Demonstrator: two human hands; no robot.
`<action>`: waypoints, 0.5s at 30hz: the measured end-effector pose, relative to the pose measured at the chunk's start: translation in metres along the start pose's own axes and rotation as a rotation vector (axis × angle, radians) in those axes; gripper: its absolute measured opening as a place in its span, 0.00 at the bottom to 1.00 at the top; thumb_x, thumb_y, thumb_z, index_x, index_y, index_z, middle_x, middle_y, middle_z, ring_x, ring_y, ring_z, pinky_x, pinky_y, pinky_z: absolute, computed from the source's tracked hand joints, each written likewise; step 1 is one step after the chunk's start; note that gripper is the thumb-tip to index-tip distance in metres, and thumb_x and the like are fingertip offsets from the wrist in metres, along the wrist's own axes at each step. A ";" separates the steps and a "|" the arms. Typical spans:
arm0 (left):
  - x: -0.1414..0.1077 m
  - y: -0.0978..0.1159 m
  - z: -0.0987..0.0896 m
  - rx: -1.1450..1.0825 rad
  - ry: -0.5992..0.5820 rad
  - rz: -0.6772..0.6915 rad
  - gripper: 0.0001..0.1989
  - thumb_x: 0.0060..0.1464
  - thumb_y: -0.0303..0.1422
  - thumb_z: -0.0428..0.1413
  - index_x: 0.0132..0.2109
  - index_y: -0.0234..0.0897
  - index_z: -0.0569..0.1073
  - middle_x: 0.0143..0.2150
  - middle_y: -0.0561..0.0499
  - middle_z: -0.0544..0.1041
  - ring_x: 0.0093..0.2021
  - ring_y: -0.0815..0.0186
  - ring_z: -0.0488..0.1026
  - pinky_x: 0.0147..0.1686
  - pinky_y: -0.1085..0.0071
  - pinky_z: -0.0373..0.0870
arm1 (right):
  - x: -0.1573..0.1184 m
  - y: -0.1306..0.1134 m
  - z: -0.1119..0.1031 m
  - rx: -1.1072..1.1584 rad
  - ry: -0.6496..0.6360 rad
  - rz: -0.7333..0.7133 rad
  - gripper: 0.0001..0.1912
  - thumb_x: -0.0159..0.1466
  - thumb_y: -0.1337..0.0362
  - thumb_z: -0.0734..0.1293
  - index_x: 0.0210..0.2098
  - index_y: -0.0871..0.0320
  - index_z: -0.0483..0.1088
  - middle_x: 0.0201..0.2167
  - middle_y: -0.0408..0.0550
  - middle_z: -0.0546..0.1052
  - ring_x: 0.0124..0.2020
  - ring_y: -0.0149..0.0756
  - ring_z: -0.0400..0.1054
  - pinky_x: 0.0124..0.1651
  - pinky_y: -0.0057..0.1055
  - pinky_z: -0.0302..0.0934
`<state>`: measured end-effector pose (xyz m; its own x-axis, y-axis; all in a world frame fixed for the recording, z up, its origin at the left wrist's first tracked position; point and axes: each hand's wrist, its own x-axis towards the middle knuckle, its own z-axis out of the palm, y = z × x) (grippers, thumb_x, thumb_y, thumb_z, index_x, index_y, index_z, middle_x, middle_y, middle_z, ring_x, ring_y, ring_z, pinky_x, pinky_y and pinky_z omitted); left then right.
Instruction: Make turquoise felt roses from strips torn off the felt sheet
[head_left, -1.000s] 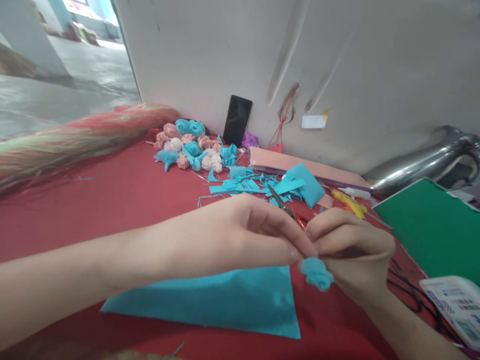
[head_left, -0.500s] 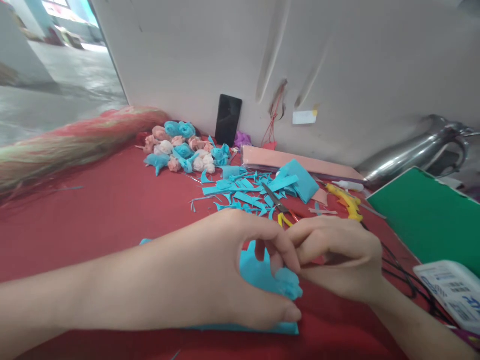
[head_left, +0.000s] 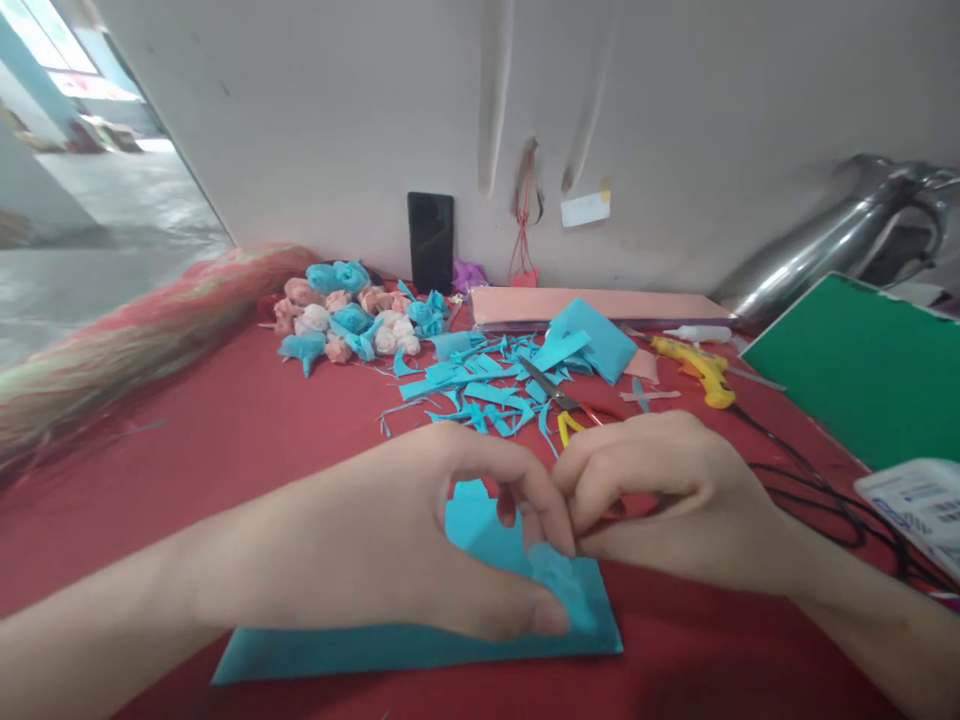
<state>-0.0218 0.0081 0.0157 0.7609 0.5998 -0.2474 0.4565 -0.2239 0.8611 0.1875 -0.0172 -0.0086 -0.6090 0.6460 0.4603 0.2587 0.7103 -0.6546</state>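
A small blue crepe-paper flower (head_left: pixel 556 572) sits between the thumb and curled fingers of my left hand (head_left: pixel 450 540). Pressed up against those fingers from the right, my right hand (head_left: pixel 667 500) is closed in a pinch at the flower's far side. Its fingertips are partly hidden, so the exact grip point is not visible. Beneath both hands lies a flat blue paper sheet (head_left: pixel 360 650) on the red cloth (head_left: pixel 187 470), largely covered by my left hand and forearm. Just beyond my fingers are scissors (head_left: pixel 551 385) with yellow and red handles.
Blue paper scraps (head_left: pixel 487 385) surround the scissors. Finished paper flowers (head_left: pixel 352 318) are heaped at the back left, beside a leaning phone (head_left: pixel 431 243). To the right are a yellow glue gun (head_left: pixel 697 370) with its cord, a green board (head_left: pixel 855 370) and a metal jug (head_left: pixel 817 240).
The view has shifted, so the background sits differently and more of the blue sheet shows. Both hands stay together at the flower, with my left thumb now overlapping its lower edge.
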 end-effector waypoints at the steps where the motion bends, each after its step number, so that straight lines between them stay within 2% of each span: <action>1: 0.001 -0.004 -0.001 -0.005 -0.006 0.019 0.07 0.46 0.39 0.63 0.35 0.48 0.76 0.33 0.60 0.77 0.33 0.69 0.72 0.33 0.79 0.67 | 0.000 0.000 0.000 0.009 0.005 0.025 0.09 0.55 0.76 0.71 0.23 0.59 0.72 0.24 0.44 0.78 0.25 0.30 0.73 0.27 0.23 0.69; 4: 0.006 -0.013 -0.006 -0.007 -0.002 0.072 0.08 0.47 0.39 0.62 0.37 0.48 0.76 0.35 0.60 0.77 0.36 0.69 0.72 0.35 0.79 0.66 | 0.000 -0.002 -0.001 0.048 0.026 0.119 0.08 0.55 0.75 0.72 0.23 0.58 0.72 0.25 0.42 0.78 0.26 0.28 0.73 0.30 0.22 0.68; 7: 0.010 -0.014 -0.011 -0.017 -0.037 0.069 0.07 0.47 0.36 0.63 0.37 0.46 0.75 0.35 0.61 0.76 0.39 0.70 0.71 0.39 0.80 0.65 | 0.002 -0.002 -0.002 0.091 0.022 0.192 0.07 0.54 0.75 0.72 0.24 0.60 0.74 0.26 0.44 0.79 0.28 0.28 0.73 0.32 0.21 0.68; 15: 0.012 -0.008 -0.011 -0.026 -0.101 0.076 0.04 0.48 0.31 0.61 0.33 0.42 0.73 0.32 0.62 0.73 0.38 0.73 0.69 0.39 0.82 0.63 | 0.003 -0.003 -0.004 0.071 -0.031 0.212 0.06 0.56 0.75 0.71 0.30 0.60 0.78 0.28 0.43 0.80 0.29 0.28 0.74 0.34 0.21 0.68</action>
<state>-0.0217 0.0254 0.0107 0.8359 0.5013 -0.2235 0.3849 -0.2451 0.8898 0.1879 -0.0163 -0.0033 -0.5693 0.7694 0.2898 0.3310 0.5371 -0.7759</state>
